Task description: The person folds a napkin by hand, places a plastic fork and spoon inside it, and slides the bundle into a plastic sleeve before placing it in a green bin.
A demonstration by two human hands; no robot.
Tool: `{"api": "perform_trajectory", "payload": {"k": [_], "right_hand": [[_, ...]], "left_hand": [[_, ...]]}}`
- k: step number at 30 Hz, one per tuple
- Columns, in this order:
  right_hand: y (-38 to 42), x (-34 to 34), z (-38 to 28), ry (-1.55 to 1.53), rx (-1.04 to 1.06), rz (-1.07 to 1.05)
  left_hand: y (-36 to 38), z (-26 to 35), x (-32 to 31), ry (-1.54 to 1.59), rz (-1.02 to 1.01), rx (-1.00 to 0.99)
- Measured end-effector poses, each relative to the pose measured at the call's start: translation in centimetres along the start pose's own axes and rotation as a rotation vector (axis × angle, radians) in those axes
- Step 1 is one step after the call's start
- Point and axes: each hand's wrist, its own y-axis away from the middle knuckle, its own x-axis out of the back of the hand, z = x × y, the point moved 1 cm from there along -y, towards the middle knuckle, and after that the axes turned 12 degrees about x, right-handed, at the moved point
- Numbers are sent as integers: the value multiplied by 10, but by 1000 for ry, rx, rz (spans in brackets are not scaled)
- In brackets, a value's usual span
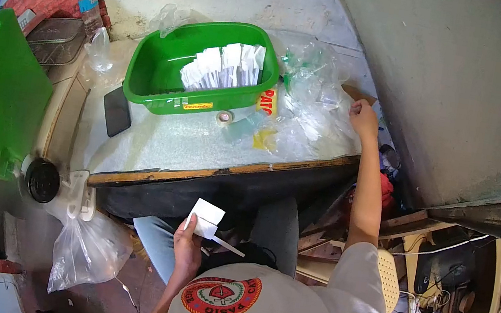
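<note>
In front of my lap, my left hand is closed on some white paper pieces, thumb on top. A narrow white strip sticks out from them to the right. My right arm is stretched to the far right of the table, where my right hand, its fingers curled, is at the edge of a heap of clear plastic bags. Beside it is a brown piece. What the right fingers hold, if anything, I cannot tell. A green basin holds rows of similar white paper pieces.
On the table lie a dark phone, a tape roll and a yellow packet. A water bottle stands at the back left. A green panel and a hanging plastic bag are on the left.
</note>
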Motion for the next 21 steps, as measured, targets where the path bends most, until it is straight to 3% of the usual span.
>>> {"api": "perform_trajectory", "payload": {"k": [5,7,8,13,17,19,21], "right_hand": [[-1,-10,21,-144,27,19],[0,-12,28,-383,-16,-224],[3,-14,31,-383,-16,-226],[21,-16,34,-523,177,-43],[30,8,15,-564,130,83],[40,39,-13,-225,103,162],[52,56,-26,-158,159,239]], "left_hand": [[1,3,-2,-1,9,-4],[0,2,-1,8,6,-9],[0,2,-1,15,2,-14],[0,2,-1,5,0,-1],[-3,2,-2,-5,-7,6],[-4,1,-2,-6,-7,18],[-6,0,-3,-9,-5,30]]}}
